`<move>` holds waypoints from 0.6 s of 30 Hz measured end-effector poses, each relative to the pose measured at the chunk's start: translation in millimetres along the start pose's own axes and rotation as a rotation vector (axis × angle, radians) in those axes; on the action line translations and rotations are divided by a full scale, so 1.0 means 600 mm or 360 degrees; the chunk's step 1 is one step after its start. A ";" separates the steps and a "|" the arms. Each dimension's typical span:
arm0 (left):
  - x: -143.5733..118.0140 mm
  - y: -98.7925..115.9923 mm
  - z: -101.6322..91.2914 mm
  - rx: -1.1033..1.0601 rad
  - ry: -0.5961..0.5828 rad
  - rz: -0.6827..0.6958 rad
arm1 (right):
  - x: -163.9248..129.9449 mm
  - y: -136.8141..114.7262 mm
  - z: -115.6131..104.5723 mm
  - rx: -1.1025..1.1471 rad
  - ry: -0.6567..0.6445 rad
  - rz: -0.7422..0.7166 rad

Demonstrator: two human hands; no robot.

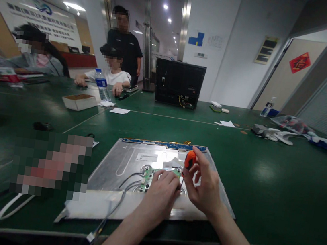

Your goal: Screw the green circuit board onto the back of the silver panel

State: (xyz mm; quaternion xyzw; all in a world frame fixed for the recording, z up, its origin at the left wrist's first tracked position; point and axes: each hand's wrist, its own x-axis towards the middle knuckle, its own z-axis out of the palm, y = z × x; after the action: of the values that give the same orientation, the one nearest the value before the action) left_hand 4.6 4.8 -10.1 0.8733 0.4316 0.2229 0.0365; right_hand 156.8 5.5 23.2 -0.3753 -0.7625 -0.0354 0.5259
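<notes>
A flat silver display panel (131, 164) lies on the green table with its metal back up. Fixed to its middle is a green circuit board (147, 176) with dark cables (115, 205) running off to the lower left. My left hand (162, 191) rests over the board, fingers bent and pressed together; what they pinch, if anything, is hidden. In my right hand (205, 185) is a screwdriver (190, 160) with an orange and black handle. It stands nearly upright, its shaft pointing down beside my left fingertips. The tip itself is hard to make out.
Across the green table (279, 187) stands a black monitor housing (179, 84). A white box (79, 102) and a water bottle (101, 85) are at the left back. Grey and white parts (271, 133) lie at the right. Several people are beyond the table and at the left.
</notes>
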 end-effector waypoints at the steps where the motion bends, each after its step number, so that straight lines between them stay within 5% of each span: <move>1: 0.000 0.000 0.001 -0.0002 0.0005 0.0001 | 0.000 0.000 0.000 -0.0005 -0.0001 0.0001; 18: -0.001 0.001 -0.002 -0.0024 -0.0010 0.0012 | 0.001 0.001 0.004 -0.0047 0.0069 -0.0010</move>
State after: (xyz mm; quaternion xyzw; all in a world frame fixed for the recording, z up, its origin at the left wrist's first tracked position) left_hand 4.1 4.1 -9.1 0.8754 0.4264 0.2236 0.0435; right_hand 155.3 7.7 22.5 -0.3798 -0.7514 -0.0566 0.5366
